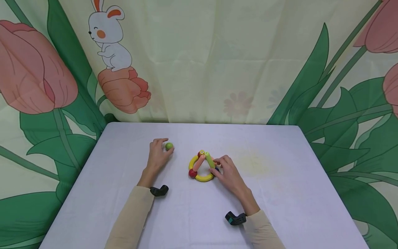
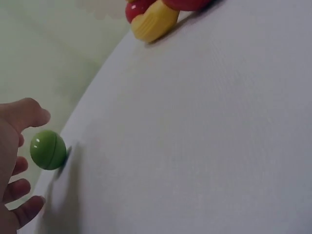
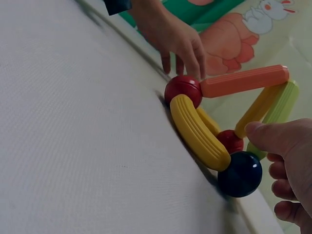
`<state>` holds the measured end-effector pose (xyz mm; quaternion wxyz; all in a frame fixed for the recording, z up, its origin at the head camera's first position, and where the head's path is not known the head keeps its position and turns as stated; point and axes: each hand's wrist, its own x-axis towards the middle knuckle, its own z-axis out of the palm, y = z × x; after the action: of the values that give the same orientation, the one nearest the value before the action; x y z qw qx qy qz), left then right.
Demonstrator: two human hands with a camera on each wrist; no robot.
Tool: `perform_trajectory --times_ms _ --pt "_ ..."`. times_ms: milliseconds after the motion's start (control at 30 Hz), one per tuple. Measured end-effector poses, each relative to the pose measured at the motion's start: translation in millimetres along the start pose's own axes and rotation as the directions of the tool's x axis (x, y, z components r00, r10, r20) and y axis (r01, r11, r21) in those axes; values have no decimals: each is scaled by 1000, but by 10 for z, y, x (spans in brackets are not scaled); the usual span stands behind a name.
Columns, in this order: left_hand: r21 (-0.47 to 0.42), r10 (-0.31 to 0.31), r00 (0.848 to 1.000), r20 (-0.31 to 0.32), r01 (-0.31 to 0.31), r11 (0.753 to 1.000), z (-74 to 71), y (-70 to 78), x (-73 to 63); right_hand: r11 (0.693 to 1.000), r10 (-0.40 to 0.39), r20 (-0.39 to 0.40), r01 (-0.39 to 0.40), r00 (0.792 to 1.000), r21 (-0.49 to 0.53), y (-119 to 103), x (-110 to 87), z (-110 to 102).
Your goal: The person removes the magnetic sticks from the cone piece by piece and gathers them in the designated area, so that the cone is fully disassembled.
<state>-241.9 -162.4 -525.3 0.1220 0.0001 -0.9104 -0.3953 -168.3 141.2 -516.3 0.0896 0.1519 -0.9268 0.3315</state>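
Note:
A small green ball rests on the table, with my left hand around it. In the left wrist view the fingers are spread and a gap shows between the thumb and the ball. My right hand pinches the lower part of a light green stick just above a dark blue ball. That stick leans inward with a salmon stick and a yellow stick, their tops meeting. Below them, curved yellow rods form a ring joined by the blue ball and red balls.
The white-covered table reaches back to a curtain printed with tulips and a rabbit. Each wrist wears a black camera mount, the left mount and the right mount both close over the tabletop.

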Motion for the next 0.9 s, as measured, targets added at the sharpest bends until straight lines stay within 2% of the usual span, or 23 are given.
perform_trajectory --times_ms 100,233,333,467,533,667,900 --pt "-7 4 1000 -28 -4 1000 -14 78 -38 1000 -6 -5 6 1000 1 -15 4 -23" --pt "-55 23 999 -28 -25 998 -30 273 -126 999 -33 -23 33 999 8 -52 14 -59" --pt "-91 78 997 -23 -80 993 -31 443 -217 998 -65 -42 65 997 8 -92 32 -85" --pt "-96 169 985 -18 -170 981 1 655 -351 995 -94 -55 94 994 13 -150 71 -110" --pt "-91 192 981 -3 -192 977 28 746 -415 995 -100 -56 100 993 12 -177 87 -120" --pt "-125 201 978 54 -193 973 70 905 -530 993 -119 -62 119 991 3 -227 115 -137" --pt "-197 237 964 124 -210 958 139 1068 -625 984 -172 -83 175 982 23 -298 163 -166"
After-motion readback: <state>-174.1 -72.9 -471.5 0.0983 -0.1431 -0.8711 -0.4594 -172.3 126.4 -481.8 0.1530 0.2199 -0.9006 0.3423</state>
